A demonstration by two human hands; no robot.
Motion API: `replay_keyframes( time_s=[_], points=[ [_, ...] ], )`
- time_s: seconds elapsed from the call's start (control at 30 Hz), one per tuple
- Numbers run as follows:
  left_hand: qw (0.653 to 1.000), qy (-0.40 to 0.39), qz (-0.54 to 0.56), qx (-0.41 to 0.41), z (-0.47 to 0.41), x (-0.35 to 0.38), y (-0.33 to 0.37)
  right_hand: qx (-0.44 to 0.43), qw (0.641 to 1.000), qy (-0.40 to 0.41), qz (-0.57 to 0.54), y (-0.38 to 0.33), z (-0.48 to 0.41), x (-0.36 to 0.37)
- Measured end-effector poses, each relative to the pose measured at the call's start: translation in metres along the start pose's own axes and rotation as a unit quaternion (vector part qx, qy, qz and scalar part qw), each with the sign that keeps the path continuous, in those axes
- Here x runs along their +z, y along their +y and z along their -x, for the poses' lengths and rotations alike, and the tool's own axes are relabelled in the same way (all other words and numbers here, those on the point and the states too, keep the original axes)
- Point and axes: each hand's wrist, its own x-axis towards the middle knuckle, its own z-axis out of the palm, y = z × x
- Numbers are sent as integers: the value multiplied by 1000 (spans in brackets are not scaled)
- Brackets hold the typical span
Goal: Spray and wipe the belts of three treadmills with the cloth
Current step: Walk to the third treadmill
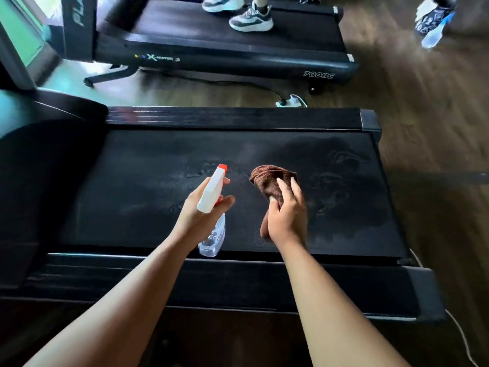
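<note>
Brown microfibre cloth [270, 180], bunched into a wad, was gripped in the right hand [287, 213], fingers curled over its top, low over the black treadmill belt [148, 186]; whether it pressed the surface could not be told. Just to its left, the left hand [201, 210] was wrapped round the neck of a clear plastic spray bottle with a white head and red nozzle [211, 192], a finger on the trigger and the nozzle aimed away across the belt.

The belt's long axis ran left to right in front of the person, who stood at its side, so both hands reached across its short width near the middle. Damp swirl marks [341, 181] spread to the right of the cloth, on the right hand's side, which was the nearer of the two to them. A smaller wet patch [206, 168] glistened just beyond the nozzle. The stretch of belt further left looked duller and drier, and probably remained to be sprayed.

Black side rails [238, 282] framed the belt. Beyond it, across dark wood-effect floor [423, 115] and a white power strip [291, 102], stood a second black treadmill [238, 56], where another person's grey-and-white trainers [251, 18] were planted on the deck. No third machine was in view.
</note>
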Motion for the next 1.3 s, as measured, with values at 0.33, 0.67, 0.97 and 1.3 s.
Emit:
replay_keyframes(
  time_s=[0.33, 0.67, 0.97, 1.3],
  points=[
    [998, 47, 17, 44, -39, 13, -126, -52, 998, 5, 26, 73, -9, 116],
    [993, 72, 39, 89, -51, 29, -203, -104, 994, 25, 31, 120, 9, 183],
    [989, 67, 58, 115, -22, 19, -210, -117, 990, 66, 32, 116, 40, 182],
    [984, 66, 92, 138, 57, -12, -196, -154, 984, 86, 25, 89, 120, 160]
  ],
)
